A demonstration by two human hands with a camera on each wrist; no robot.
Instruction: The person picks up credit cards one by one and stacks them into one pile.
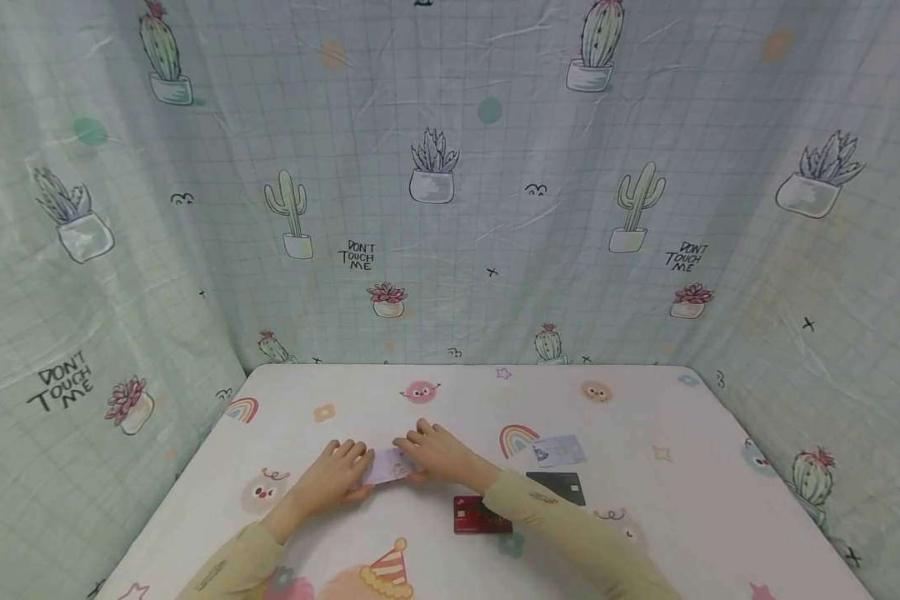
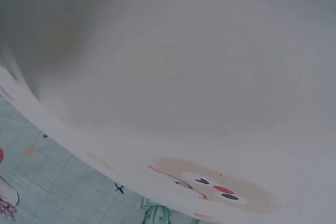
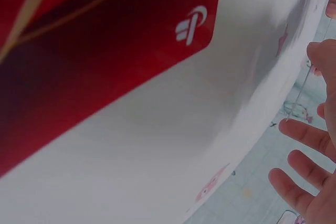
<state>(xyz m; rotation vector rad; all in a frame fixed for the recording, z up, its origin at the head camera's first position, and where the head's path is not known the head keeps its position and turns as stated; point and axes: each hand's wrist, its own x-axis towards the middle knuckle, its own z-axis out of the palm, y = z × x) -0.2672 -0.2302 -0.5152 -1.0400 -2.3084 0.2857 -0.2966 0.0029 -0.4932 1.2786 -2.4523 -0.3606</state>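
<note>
A pale lilac card (image 1: pixel 387 467) with a small printed picture is held between both hands, left of the table's middle. My left hand (image 1: pixel 333 477) grips its left end, with the thumb low and the fingers along the upper side. At the other end my right hand (image 1: pixel 442 457) pinches the card by its edges. In the right wrist view the card shows as a thin line between thumb and fingertip of the right hand (image 3: pixel 315 140). No hand shows in the left wrist view.
Beneath and beside the right forearm lie a red card (image 1: pixel 480 515), a black card (image 1: pixel 562 486) and a whitish card (image 1: pixel 559 451). The red card (image 3: pixel 115 61) fills the upper left of the right wrist view. Patterned curtains (image 1: pixel 487 225) surround the white printed table (image 1: pixel 390 400).
</note>
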